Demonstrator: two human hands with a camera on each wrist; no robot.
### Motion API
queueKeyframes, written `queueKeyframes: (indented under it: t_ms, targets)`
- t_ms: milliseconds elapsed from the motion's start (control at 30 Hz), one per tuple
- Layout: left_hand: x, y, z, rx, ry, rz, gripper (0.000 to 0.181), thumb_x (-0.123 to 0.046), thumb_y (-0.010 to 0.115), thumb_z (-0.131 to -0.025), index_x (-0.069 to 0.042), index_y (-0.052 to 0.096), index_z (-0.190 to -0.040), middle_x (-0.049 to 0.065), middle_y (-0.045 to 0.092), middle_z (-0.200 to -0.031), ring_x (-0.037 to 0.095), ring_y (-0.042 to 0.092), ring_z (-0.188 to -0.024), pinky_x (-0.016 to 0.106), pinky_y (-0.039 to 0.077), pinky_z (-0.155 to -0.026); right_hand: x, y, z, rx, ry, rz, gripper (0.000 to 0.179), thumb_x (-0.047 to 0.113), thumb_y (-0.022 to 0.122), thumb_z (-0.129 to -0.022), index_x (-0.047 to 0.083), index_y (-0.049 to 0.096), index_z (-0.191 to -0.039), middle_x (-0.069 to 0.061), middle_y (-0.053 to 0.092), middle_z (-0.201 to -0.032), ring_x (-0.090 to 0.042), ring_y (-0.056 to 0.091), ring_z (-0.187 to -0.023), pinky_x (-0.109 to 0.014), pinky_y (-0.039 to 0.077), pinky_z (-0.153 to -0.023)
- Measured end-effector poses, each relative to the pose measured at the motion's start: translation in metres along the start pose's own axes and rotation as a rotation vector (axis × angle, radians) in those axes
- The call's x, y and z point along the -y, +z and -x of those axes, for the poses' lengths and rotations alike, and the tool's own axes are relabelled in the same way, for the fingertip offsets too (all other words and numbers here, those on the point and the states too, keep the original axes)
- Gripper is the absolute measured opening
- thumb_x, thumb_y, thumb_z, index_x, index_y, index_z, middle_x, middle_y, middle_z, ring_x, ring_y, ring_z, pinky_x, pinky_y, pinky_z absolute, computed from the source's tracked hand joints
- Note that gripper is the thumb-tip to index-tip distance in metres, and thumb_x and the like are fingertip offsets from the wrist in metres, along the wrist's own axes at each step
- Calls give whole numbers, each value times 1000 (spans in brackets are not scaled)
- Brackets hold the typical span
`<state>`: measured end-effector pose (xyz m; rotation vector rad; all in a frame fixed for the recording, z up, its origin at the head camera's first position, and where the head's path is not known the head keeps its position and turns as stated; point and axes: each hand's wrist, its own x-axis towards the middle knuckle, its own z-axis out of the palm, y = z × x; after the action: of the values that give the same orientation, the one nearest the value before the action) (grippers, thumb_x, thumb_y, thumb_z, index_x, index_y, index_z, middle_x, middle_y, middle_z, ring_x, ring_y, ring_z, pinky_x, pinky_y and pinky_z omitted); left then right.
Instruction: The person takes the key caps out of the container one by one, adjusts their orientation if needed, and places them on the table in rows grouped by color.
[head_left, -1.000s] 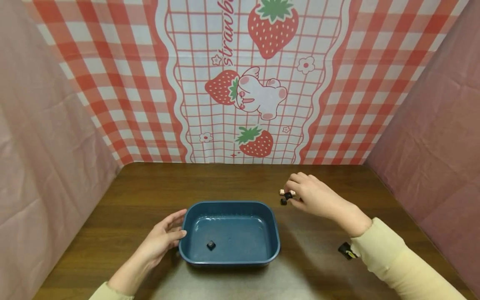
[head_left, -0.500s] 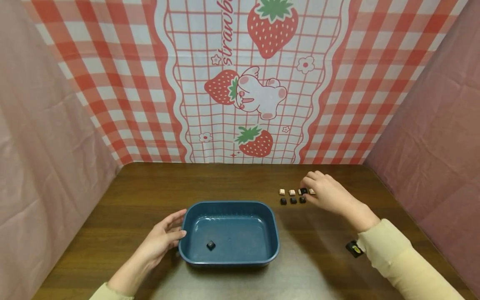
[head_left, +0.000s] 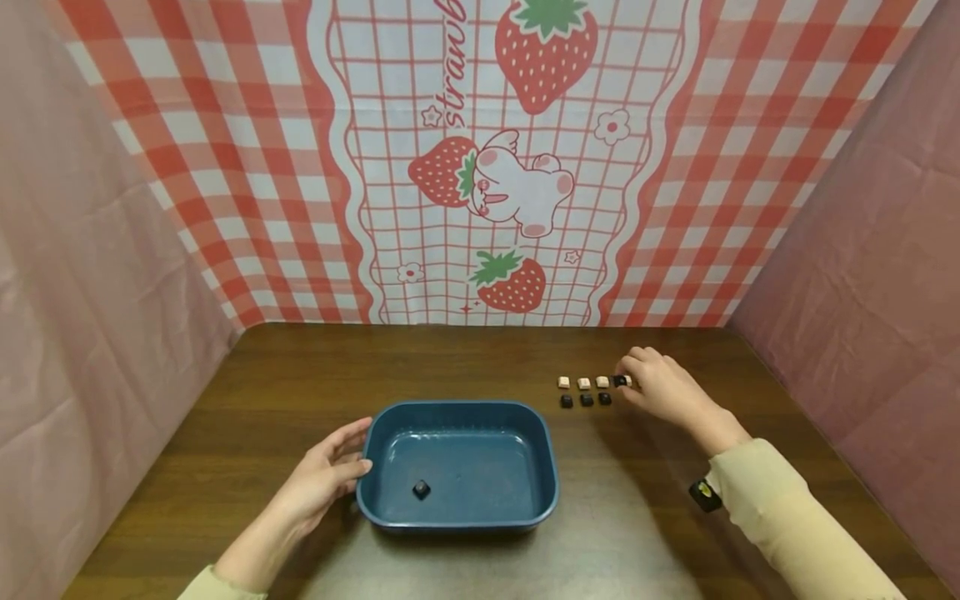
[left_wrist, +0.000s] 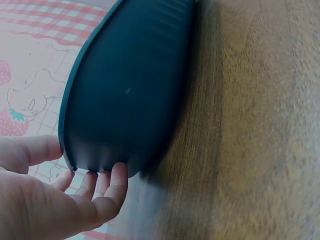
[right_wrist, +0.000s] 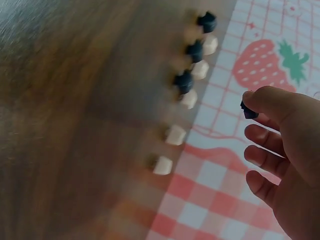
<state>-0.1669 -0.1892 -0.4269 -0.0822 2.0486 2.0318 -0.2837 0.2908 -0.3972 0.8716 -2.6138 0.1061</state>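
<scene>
My right hand [head_left: 663, 390] pinches a black keycap [right_wrist: 249, 112] between thumb and index finger, a little above the table at the right. Beside it, white keycaps [head_left: 584, 383] lie in a row, partly hidden by the hand in the head view; the right wrist view shows several. Nearer to me runs a shorter row of black keycaps [head_left: 587, 400]. My left hand [head_left: 322, 475] holds the left end of a blue rectangular tub [head_left: 459, 527], thumb at the rim and fingertips on the outer wall. One black keycap [head_left: 422, 489] sits inside the tub.
The brown wooden table [head_left: 300, 367] ends at a checked strawberry cloth [head_left: 480, 275] at the back. Pink cloth hangs on the left [head_left: 112, 292] and right [head_left: 862, 275]. A small black device [head_left: 705, 495] is at my right wrist.
My right hand has moved right along the rows with a black keycap in its fingers, uncovering more white and black keycaps. The left hand and tub stay in place.
</scene>
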Motion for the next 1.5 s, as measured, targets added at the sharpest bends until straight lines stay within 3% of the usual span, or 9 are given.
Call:
queueKeyframes:
  t_ms: [167,400,900,1167,1500]
  targets:
    - [0,0,-1,12,12,4,62,4,54,-87,-6,33,-145,23,39,-141,26,51,-113,31,51,-79,-10,9,6,9,53,-32,16,10,78,-72,7,66,-84,-7,58,-83,-23,52,-75,-39,43,-60]
    - [2,-1,-2,17,15,5,62,5,54,-87,-6,33,-145,23,38,-141,26,51,-113,31,51,-79,-20,19,13,111,106,-48,16,10,77,-75,7,67,-87,-6,58,-83,-24,54,-75,-38,44,-57]
    - [2,-1,-2,21,12,9,62,5,55,-87,-5,33,-145,23,38,-141,25,52,-110,31,51,-78,-28,32,16,184,120,-67,15,11,75,-76,7,66,-87,-6,58,-85,-28,56,-79,-44,47,-61]
    - [2,-2,-2,22,9,6,62,5,54,-87,-5,33,-145,23,38,-142,25,52,-111,32,51,-79,-29,32,17,162,125,-66,17,12,77,-75,9,66,-87,-6,58,-87,-27,57,-81,-44,48,-63]
    - [2,-2,-2,10,5,-6,62,5,55,-87,-6,34,-144,23,38,-141,27,52,-112,34,51,-80,-12,19,11,149,142,-52,21,18,77,-74,9,64,-88,-5,57,-87,-24,53,-79,-40,43,-60]
